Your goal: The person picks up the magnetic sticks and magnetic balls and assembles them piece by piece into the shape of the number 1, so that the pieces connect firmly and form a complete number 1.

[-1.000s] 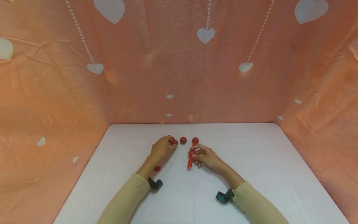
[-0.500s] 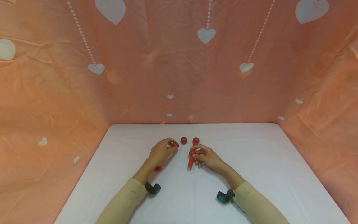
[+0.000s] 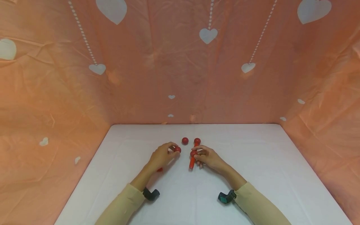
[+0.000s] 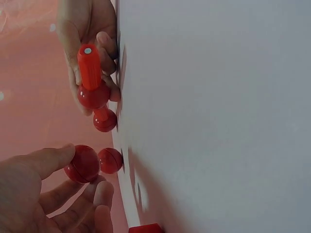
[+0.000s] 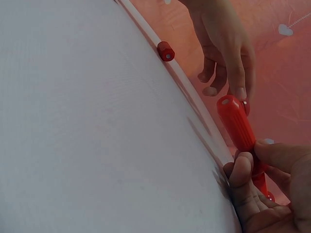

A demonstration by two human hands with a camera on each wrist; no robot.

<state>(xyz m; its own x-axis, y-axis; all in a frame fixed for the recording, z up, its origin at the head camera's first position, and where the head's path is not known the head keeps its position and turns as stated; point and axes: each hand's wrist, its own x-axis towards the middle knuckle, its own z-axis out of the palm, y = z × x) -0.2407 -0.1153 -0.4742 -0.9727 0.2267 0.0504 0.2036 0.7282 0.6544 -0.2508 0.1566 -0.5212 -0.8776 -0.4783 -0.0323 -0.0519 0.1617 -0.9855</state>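
My left hand (image 3: 161,156) pinches a glossy red ball (image 3: 177,150) between thumb and fingers, above the white tabletop. Across from it my right hand (image 3: 209,157) grips a chain of red balls and rods around its middle ball (image 4: 94,94). A ribbed red rod (image 4: 89,68) with a small silvery disc in its tip points out of that ball toward the body. On the far side, a second rod (image 3: 196,145), partly covered by fingers, ends in another ball (image 3: 197,141). The held ball is a short gap left of the chain.
A loose red ball (image 3: 185,141) lies on the white table (image 3: 253,162) just beyond the hands. Another red rod (image 5: 165,51) lies under the left forearm, mostly hidden in the head view. Orange cloth (image 3: 180,78) with pale hearts walls the table's back and sides.
My left hand has drawn back toward the body with its ball, covering more of the rod under the forearm. My right hand and the chain have stayed in place.
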